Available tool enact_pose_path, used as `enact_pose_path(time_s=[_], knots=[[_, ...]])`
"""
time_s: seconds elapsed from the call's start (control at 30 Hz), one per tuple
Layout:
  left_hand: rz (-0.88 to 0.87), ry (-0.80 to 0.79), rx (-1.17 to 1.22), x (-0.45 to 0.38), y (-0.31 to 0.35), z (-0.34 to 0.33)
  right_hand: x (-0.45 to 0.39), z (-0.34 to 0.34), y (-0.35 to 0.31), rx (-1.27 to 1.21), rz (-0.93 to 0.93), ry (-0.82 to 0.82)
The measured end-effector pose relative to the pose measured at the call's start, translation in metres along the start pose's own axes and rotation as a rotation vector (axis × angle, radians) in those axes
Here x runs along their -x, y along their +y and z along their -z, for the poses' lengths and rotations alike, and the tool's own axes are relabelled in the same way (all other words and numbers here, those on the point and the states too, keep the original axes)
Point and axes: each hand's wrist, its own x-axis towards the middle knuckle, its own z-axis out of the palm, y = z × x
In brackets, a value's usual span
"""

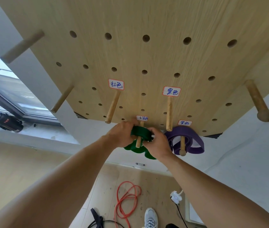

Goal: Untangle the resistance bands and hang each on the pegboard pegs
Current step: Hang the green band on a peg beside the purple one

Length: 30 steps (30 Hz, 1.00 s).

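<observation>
Pegboard [147,17], light wood: labels 红色 [116,84], 黑色 [171,91], 紫色 [184,123] are handwritten. Purple band [194,139] is hung on its peg. Green band [140,130], looped over a peg [138,142], is grasped by left hand [120,135] and right hand [158,143], fingers curled.

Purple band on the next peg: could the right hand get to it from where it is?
Probably yes. The right hand sits just beside the purple band with nothing between them, but it is gripping the green band and would have to let go.
</observation>
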Motion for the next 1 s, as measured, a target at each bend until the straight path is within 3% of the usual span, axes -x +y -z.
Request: enact_pose_path(time_s=[0.2,0.5,0.73,1.0], knots=[[-0.133,0.051,-0.216,-0.001,-0.005,0.003,-0.004,0.009,0.008,0.028,-0.001,-0.086],[-0.183,0.14,-0.457,0.0,0.001,0.009,-0.003,-0.014,0.0,-0.078,-0.12,-0.013],[-0.13,0.108,-0.519,0.005,-0.001,0.007,0.001,0.005,-0.008,0.313,0.0,0.014],[-0.086,0.078,-0.59,0.003,0.006,0.009,0.007,0.018,-0.019,0.363,0.03,-0.009]])
